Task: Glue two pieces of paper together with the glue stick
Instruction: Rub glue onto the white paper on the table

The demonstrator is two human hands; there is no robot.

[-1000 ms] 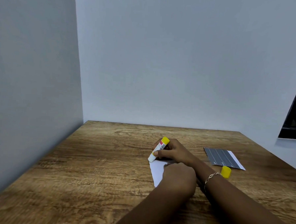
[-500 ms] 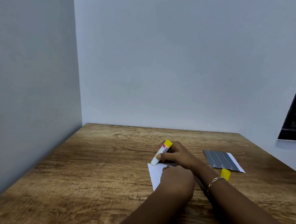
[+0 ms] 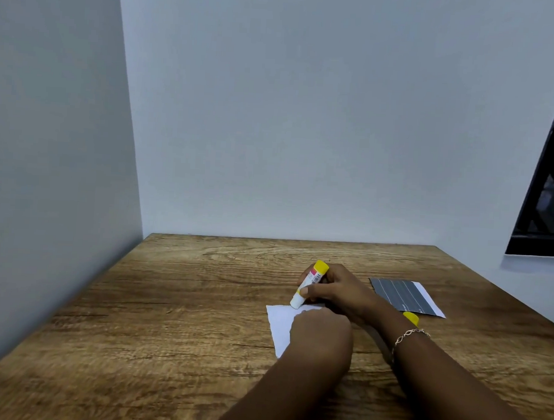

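Note:
My right hand (image 3: 338, 293) grips a white glue stick (image 3: 308, 285) with a yellow end, tilted, its lower tip touching the far edge of a white paper (image 3: 279, 322) on the wooden table (image 3: 184, 301). My left hand (image 3: 322, 336) rests on top of that paper, fingers curled, and covers most of it. A second paper (image 3: 399, 295), dark grey with thin white lines and a white margin, lies flat to the right. The yellow cap (image 3: 412, 318) stands near that paper, just behind my right wrist.
Grey walls close the table on the left and at the back. A dark window frame (image 3: 549, 192) is at the right. The table's right edge runs diagonally past the grey paper.
The glue stick's tip has stayed at the white paper's far edge, shifting only slightly. My left hand still covers the sheet. The camera view has shifted a little.

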